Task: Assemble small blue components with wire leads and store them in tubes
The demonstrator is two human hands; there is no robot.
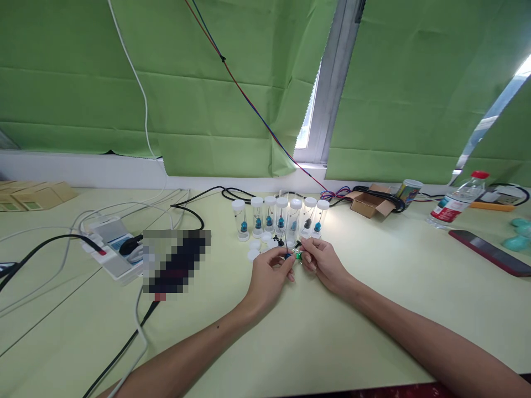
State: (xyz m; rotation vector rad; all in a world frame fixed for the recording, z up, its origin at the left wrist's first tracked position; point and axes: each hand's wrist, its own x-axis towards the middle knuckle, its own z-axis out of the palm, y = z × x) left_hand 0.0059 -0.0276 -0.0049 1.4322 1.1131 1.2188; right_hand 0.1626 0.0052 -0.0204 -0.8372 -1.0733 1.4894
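My left hand [266, 276] is closed in a pinch on a small dark blue piece [287, 256], from which a thin dark stem rises. Close beside it, my right hand [324, 263] pinches a small piece with a bright green part [298, 255]; its exact kind is too small to tell. The fingertips nearly meet just above the table. Behind them stands a row of several clear capped tubes [243, 221], most with a blue item and thin wire inside. Round white caps [253, 254] and small black pieces [279, 241] lie between the tubes and my left hand.
On the left are a white case [118, 268], a pixelated dark object [178, 265], tangled cables [58, 237] and yellowish boxes [37, 194]. An open carton [369, 203], a can [409, 190], a water bottle [454, 203] and a phone [489, 252] are on the right.
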